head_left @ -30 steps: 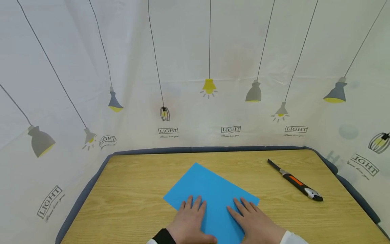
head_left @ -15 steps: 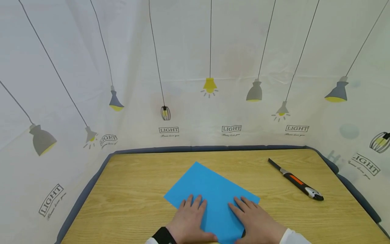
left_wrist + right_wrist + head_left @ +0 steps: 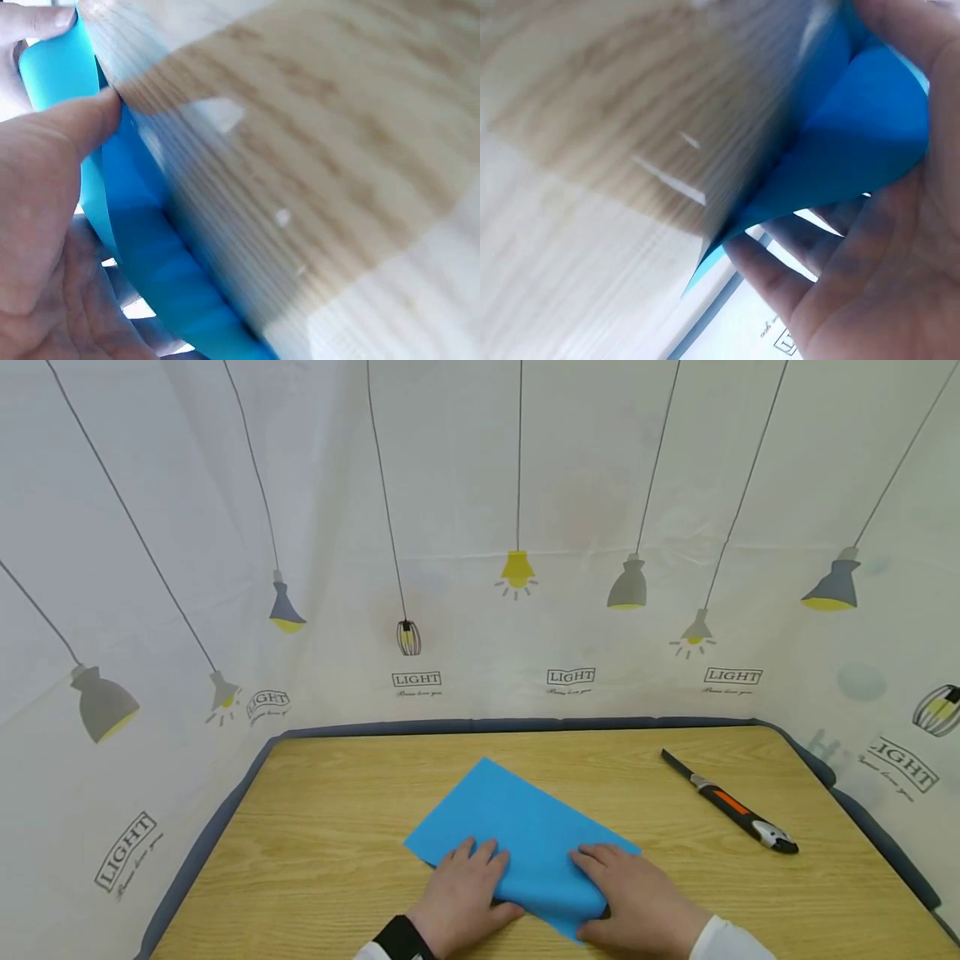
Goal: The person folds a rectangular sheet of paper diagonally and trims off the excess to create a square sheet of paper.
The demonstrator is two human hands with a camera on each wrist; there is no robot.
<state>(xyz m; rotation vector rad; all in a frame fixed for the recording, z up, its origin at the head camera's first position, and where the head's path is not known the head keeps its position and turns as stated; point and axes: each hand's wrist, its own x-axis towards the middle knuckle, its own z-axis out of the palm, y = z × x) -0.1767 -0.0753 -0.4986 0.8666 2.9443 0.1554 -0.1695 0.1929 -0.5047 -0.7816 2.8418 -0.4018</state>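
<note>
A sheet of blue paper lies on the table with one corner pointing away from me. My left hand holds its near left part, fingers spread on top and thumb at the near edge. On the right, my right hand grips the paper's near right part, its thumb at the near corner. Between the hands the near part bulges and bends. In the left wrist view, the paper curves between thumb and fingers. The right wrist view shows the paper arched up off the wood into the palm.
A utility knife with a black and orange handle lies at the right of the wooden table. A dark border edges the table. Behind stands a pale curtain printed with lamps.
The paper's near part has been lifted and bent, its near corner now showing between the hands. My right fingers have drawn closer together; both thumbs have moved to the near edge.
</note>
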